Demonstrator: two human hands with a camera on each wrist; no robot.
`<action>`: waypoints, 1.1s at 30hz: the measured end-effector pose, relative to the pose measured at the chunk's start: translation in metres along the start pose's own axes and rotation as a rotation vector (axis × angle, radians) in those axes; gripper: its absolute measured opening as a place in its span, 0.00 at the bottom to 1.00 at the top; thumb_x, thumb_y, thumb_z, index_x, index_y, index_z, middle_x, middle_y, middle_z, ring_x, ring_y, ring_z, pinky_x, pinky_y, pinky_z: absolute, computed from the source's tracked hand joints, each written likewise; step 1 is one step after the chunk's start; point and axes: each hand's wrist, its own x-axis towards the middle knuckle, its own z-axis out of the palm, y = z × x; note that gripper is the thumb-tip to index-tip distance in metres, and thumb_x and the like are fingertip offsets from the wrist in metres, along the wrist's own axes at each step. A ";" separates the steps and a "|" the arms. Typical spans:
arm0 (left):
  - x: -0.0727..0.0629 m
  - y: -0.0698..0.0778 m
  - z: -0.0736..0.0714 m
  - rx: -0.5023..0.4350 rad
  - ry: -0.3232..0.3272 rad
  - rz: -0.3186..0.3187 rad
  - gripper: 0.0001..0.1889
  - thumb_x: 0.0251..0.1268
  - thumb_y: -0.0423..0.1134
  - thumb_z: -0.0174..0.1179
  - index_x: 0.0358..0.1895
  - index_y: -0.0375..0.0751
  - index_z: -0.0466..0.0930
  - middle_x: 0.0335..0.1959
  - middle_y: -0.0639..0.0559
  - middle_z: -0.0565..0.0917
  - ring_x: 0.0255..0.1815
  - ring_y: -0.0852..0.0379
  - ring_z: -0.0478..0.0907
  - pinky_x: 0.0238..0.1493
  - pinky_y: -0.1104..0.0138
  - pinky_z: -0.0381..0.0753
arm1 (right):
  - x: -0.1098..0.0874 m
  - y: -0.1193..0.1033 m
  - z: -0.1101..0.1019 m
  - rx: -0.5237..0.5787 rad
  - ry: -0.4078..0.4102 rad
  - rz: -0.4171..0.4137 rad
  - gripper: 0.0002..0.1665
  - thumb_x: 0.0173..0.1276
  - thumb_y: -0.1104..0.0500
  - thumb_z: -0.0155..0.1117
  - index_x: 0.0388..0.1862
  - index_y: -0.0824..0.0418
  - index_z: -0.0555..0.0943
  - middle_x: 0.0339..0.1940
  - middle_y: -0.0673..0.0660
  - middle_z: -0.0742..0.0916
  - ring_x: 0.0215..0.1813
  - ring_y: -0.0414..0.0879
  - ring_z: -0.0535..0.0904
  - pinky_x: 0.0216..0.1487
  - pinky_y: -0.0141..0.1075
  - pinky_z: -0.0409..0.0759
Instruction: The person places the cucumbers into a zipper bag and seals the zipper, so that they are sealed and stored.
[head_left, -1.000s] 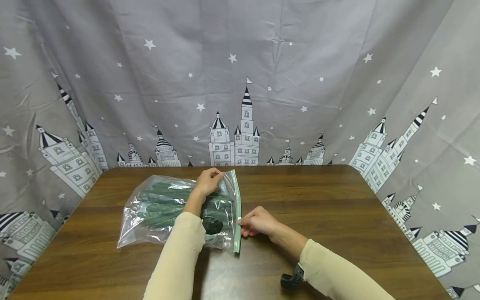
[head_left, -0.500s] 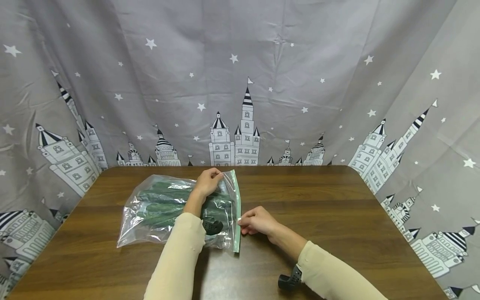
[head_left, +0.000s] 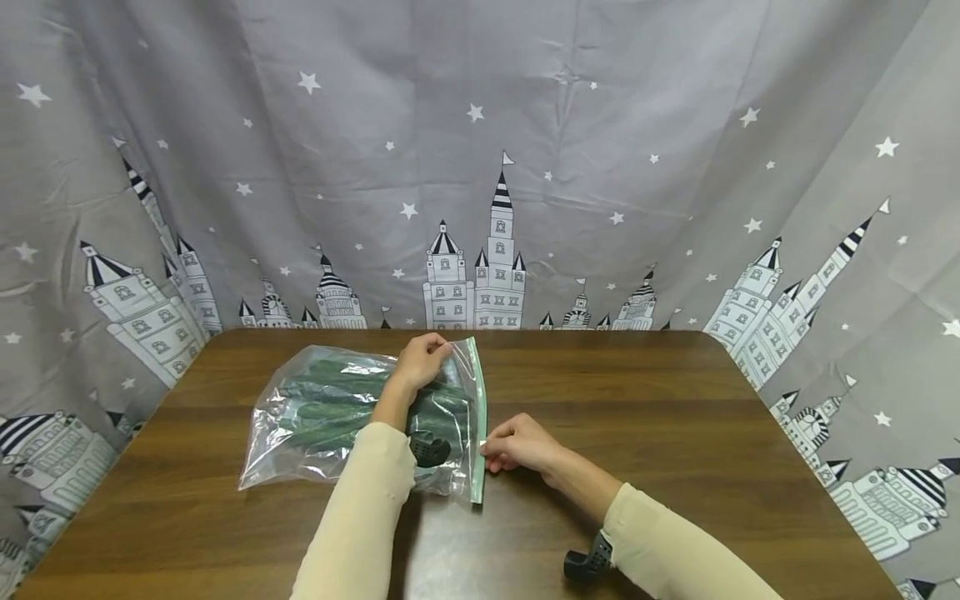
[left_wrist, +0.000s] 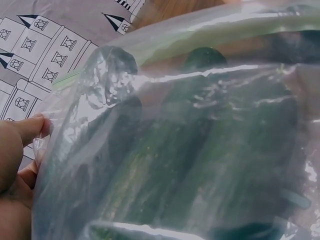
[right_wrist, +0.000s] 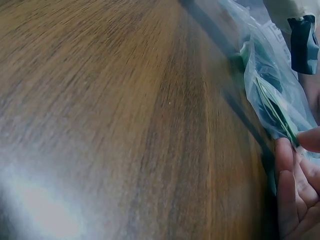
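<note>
A clear zip bag (head_left: 262, 454) lies on its side, holding several long green cucumbers (head_left: 330, 412). Its mouth, with a green zip strip (head_left: 477, 483), faces right. My left hand (head_left: 420, 362) reaches across the bag and pinches plastic near the far end of the mouth; in the left wrist view, thumb and fingers (left_wrist: 31, 131) hold the bag's edge beside the cucumbers (left_wrist: 200, 140). With thumb and fingers, my right hand (head_left: 521, 443) pinches the white slider (head_left: 482, 447) on the zip strip, below its middle. The right wrist view shows this grip (right_wrist: 295, 185) at the frame's edge.
The bag rests on a brown wooden table (head_left: 637, 392). Behind it hangs a grey curtain (head_left: 600, 125) printed with castles and stars. A black wrist mount (head_left: 588, 560) sits on the right forearm, close above the tabletop, and another (head_left: 430, 452) on the left, over the bag.
The head view has shifted slightly. Both hands keep their grips, and the bag and the slider show no clear movement.
</note>
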 end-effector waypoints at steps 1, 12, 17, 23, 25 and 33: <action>-0.001 -0.001 0.001 -0.005 -0.004 -0.001 0.11 0.82 0.41 0.54 0.44 0.39 0.81 0.46 0.44 0.80 0.46 0.46 0.74 0.47 0.55 0.74 | -0.001 0.001 0.000 0.001 -0.007 0.001 0.08 0.68 0.64 0.68 0.35 0.69 0.89 0.25 0.55 0.88 0.26 0.41 0.83 0.33 0.32 0.83; -0.001 -0.003 0.000 -0.031 -0.014 0.004 0.11 0.82 0.41 0.55 0.44 0.38 0.81 0.45 0.44 0.81 0.44 0.47 0.73 0.45 0.57 0.74 | -0.005 0.001 -0.008 0.007 -0.114 0.018 0.08 0.70 0.63 0.69 0.35 0.69 0.89 0.26 0.55 0.88 0.28 0.41 0.83 0.34 0.32 0.84; -0.001 0.000 0.002 -0.035 0.004 -0.007 0.10 0.81 0.40 0.55 0.44 0.38 0.81 0.43 0.45 0.80 0.43 0.48 0.73 0.44 0.58 0.73 | -0.008 0.001 -0.009 0.014 -0.128 0.012 0.08 0.71 0.64 0.69 0.36 0.70 0.89 0.27 0.56 0.89 0.28 0.42 0.84 0.35 0.33 0.85; 0.000 0.000 0.001 -0.028 0.005 -0.016 0.10 0.82 0.41 0.55 0.45 0.38 0.81 0.47 0.44 0.80 0.47 0.46 0.74 0.48 0.55 0.74 | -0.008 0.001 -0.009 0.005 -0.125 0.004 0.08 0.71 0.64 0.69 0.35 0.70 0.88 0.26 0.56 0.88 0.27 0.42 0.84 0.33 0.32 0.84; 0.001 -0.001 0.001 -0.023 0.010 -0.018 0.10 0.81 0.41 0.55 0.45 0.38 0.81 0.47 0.44 0.80 0.47 0.46 0.74 0.48 0.55 0.74 | -0.008 0.001 -0.009 0.003 -0.132 0.006 0.08 0.71 0.64 0.69 0.35 0.70 0.88 0.26 0.56 0.88 0.27 0.42 0.84 0.33 0.32 0.84; -0.001 0.000 0.003 -0.017 0.016 -0.015 0.10 0.81 0.41 0.56 0.44 0.39 0.82 0.46 0.44 0.81 0.46 0.47 0.74 0.48 0.55 0.75 | -0.015 0.001 -0.008 0.003 -0.155 0.004 0.08 0.70 0.65 0.69 0.34 0.70 0.88 0.26 0.56 0.88 0.27 0.42 0.84 0.31 0.31 0.83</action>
